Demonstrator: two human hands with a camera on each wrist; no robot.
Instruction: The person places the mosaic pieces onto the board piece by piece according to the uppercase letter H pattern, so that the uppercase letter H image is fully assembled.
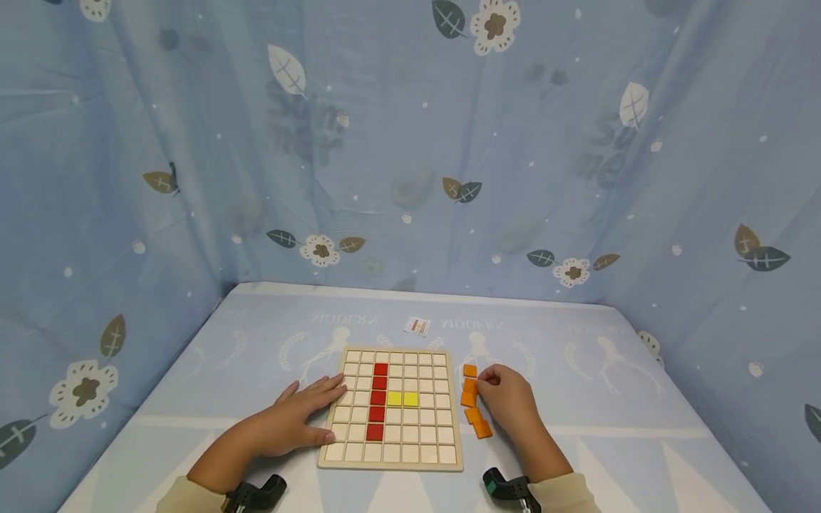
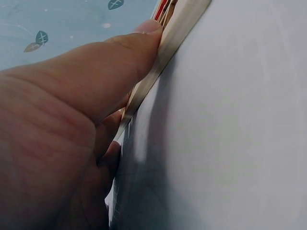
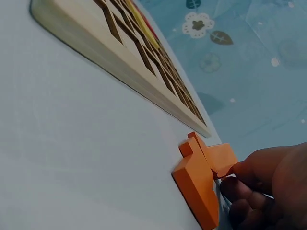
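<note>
A wooden grid board (image 1: 391, 467) lies on the table, with a column of several red tiles (image 1: 377, 397) and two yellow tiles (image 1: 403, 399) beside its middle. My left hand (image 1: 282, 424) rests with spread fingers on the board's left edge; in the left wrist view the thumb (image 2: 129, 48) touches the rim (image 2: 168, 45). Right of the board lie several orange tiles (image 1: 477, 422). At their upper part, my right hand (image 1: 513, 402) pinches one orange tile (image 3: 222, 157) between thumb and finger, tilted up in the right wrist view above the other orange tiles (image 3: 196, 184).
A small printed card (image 1: 418, 326) lies behind the board. The pale patterned table (image 1: 641, 456) extends around it, with a blue floral curtain (image 1: 410, 142) at the back and sides. Dark wrist devices (image 1: 259, 493) sit at both cuffs.
</note>
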